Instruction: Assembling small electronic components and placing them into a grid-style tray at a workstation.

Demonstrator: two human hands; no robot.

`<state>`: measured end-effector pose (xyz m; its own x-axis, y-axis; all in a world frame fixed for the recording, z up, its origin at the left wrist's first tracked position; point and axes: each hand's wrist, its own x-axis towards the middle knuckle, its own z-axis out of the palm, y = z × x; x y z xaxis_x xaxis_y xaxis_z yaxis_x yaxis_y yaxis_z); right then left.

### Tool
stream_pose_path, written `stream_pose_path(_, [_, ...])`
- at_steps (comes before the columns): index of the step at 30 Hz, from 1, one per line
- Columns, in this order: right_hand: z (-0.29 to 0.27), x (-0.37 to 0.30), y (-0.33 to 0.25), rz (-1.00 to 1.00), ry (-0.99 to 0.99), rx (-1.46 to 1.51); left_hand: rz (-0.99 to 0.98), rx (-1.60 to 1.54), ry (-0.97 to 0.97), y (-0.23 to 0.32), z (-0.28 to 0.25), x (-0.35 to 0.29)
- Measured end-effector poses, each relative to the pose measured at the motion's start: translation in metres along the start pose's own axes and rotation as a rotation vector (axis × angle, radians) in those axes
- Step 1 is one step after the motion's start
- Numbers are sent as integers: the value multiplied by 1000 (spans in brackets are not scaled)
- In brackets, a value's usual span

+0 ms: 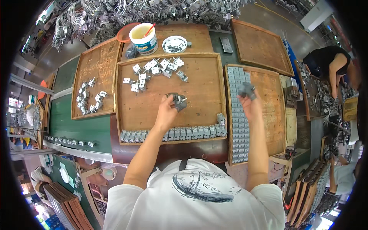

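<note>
My left hand [168, 111] is over the middle of a wooden tray [149, 111], its fingers closed. Dark grey shows at its fingertips, probably finger covers, around a small part with a white peg [184, 100]. Above the right-hand tray [272, 111], my right hand [251, 105] is raised beside rows of small grey blocks [239, 126]. Its fingertips are dark grey and smeared, so any held thing is hidden. Loose silver-grey metal parts [155, 69] lie at the back of the middle tray. A row of similar blocks [184, 133] lines its front edge, with one block [220, 118] at the right corner.
Behind the trays stand a white bucket [143, 40] with a red-handled tool and a white dish [174, 44] of small pieces. A left tray [96, 69] holds more metal parts. Cabled parts [122, 13] hang at the back. A co-worker [331, 65] bends over a bench at right.
</note>
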<state>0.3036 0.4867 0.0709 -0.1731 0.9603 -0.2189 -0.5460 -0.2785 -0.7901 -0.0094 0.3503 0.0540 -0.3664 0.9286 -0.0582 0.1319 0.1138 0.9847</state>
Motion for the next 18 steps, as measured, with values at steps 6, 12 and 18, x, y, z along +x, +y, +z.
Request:
stream_pose_path(6, [44, -80, 46, 45, -74, -321, -102, -2, -163, 43, 0, -47])
stream_pose_path(12, [80, -116, 44, -1, -129, -308, -77, -246, -257, 39, -5, -77])
stream_pose_path(18, [100, -149, 15, -145, -365, -1167, -54, -173, -277, 75, -4, -100])
